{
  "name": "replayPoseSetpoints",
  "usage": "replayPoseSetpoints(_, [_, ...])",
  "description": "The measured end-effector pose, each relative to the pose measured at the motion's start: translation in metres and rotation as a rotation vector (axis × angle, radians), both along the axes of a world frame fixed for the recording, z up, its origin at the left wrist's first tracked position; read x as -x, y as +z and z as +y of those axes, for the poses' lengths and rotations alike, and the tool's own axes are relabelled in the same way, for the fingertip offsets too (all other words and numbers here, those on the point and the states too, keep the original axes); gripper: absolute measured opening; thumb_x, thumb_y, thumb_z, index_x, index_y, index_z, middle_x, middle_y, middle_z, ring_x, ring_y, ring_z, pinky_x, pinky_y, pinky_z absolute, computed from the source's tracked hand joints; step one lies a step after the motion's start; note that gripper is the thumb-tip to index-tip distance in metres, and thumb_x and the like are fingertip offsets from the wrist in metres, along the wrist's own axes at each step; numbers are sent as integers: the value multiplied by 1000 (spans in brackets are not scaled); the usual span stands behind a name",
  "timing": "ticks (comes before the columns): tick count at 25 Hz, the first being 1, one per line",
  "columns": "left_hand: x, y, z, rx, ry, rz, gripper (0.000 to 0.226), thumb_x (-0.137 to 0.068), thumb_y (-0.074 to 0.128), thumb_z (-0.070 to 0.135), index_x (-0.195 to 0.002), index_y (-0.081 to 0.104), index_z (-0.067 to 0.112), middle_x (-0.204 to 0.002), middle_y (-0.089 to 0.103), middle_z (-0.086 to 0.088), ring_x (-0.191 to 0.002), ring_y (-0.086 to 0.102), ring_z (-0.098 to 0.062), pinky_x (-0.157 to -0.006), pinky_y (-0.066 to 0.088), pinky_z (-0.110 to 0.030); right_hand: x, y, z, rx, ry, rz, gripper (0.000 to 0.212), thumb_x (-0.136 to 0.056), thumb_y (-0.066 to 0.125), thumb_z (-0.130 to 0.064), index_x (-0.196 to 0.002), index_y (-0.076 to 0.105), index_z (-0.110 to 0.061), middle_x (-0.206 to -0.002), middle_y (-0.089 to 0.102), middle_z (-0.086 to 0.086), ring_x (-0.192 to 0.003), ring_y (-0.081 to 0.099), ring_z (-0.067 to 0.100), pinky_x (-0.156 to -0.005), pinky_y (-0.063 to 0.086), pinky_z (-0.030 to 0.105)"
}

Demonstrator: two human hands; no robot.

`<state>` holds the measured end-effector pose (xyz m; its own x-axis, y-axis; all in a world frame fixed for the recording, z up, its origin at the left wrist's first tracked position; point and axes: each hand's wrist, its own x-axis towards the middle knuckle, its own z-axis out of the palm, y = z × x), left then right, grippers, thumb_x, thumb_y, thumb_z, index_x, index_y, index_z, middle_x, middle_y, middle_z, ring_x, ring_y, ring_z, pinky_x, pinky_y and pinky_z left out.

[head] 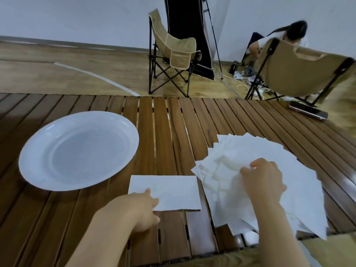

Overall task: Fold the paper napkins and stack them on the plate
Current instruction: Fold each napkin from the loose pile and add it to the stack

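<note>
A white plate (pixel 79 151) sits on the left of the slatted wooden table (pixel 173 122) with nothing on it. Just right of the plate, near me, lies a folded white napkin (pixel 173 191); my left hand (pixel 142 209) pinches its near left corner between thumb and fingers. A fanned pile of unfolded white napkins (pixel 250 155) spreads over the right of the table. My right hand (pixel 264 180) rests on that pile, fingertips pinching the edge of the top sheet.
A dark phone (pixel 308 112) lies at the table's far right edge. Beyond the table stand two beige folding chairs (pixel 173 53) (pixel 300 72), a black panel, cables on the floor and a crouching person (pixel 279 39).
</note>
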<state>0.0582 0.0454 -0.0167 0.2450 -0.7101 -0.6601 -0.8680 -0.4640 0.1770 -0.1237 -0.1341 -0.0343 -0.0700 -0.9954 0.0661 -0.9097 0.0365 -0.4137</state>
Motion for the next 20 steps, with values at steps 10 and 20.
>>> replayPoseSetpoints(10, [-14, 27, -1, 483, 431, 403, 59, -88, 52, 56, -142, 34, 41, -142, 43, 15, -126, 44, -8, -97, 39, -26, -30, 70, 52, -215, 487, -855, 20, -94, 55, -23, -84, 67, -11, -81, 64, 6, -73, 55, 21, -68, 44, 28])
replayPoseSetpoints(20, [-23, 59, 13, 708, 693, 822, 99, -48, 82, 49, -129, 29, 66, -130, 53, 2, -123, 46, -11, -100, 35, -33, -31, 74, 53, -619, 528, -1270, 25, -87, 59, -25, -100, 69, -7, -92, 71, 8, -82, 66, 19, -72, 51, 29])
